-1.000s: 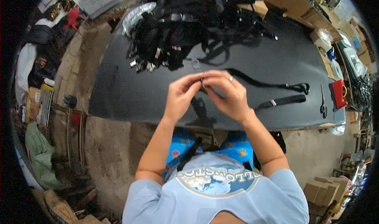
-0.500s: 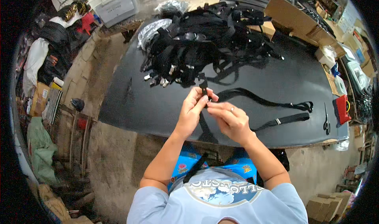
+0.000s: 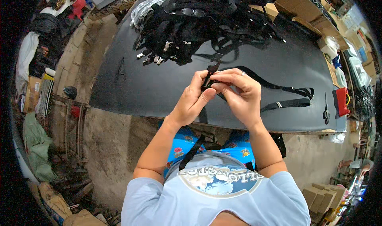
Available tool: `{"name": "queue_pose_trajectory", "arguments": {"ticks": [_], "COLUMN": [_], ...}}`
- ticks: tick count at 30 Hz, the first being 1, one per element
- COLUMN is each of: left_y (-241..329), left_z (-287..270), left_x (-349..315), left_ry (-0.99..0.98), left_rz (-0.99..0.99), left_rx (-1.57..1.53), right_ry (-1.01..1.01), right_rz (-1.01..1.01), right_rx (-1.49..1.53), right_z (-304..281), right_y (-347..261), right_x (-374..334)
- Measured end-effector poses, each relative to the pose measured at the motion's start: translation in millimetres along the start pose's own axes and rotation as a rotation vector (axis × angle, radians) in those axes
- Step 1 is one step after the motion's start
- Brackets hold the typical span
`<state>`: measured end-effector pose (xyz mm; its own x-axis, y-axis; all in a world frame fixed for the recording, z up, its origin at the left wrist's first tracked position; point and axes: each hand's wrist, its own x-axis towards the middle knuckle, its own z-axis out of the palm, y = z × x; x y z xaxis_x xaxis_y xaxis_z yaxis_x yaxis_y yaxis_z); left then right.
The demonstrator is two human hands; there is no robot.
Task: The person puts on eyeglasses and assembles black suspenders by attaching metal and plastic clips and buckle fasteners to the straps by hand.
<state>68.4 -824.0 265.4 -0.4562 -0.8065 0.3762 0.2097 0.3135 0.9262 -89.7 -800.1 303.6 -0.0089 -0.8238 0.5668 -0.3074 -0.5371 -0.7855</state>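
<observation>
Over the near part of the table, my left hand [image 3: 191, 100] is closed, thumb and fingers gripping the base of a black plastic hook [image 3: 213, 67] whose curved end points away from me. My right hand [image 3: 242, 91] pinches a black suspender strap [image 3: 274, 84] right at the hook's base; the fingertips hide how the two join. From there the strap runs right across the table to a looped end. A second strap end with a metal slider [image 3: 279, 104] lies nearer me.
A big heap of black suspenders [image 3: 175, 31] with silver metal clips covers the far part of the black table [image 3: 115, 88]. Black scissors [image 3: 326, 113] lie at the right edge beside a red object [image 3: 342, 101]. Cardboard boxes stand along the far right.
Both hands have come closer together at the hook, the right hand's fingers now up against its base. The whole view has shifted, with the table sitting higher in the picture.
</observation>
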Motion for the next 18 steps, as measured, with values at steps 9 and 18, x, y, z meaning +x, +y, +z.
{"name": "queue_pose_trajectory", "arguments": {"ticks": [9, 18], "left_y": [-6.4, -0.3], "left_z": [3.3, 2.0], "left_x": [7.1, 1.4], "left_ry": [0.077, 0.039], "left_rz": [0.011, -0.016], "left_rx": [0.084, 0.167], "right_ry": [0.021, -0.037], "right_rz": [0.245, 0.311], "right_rx": [0.483, 0.307], "right_z": [0.6, -5.1], "right_y": [3.2, 15.5], "right_x": [11.7, 26.4]}}
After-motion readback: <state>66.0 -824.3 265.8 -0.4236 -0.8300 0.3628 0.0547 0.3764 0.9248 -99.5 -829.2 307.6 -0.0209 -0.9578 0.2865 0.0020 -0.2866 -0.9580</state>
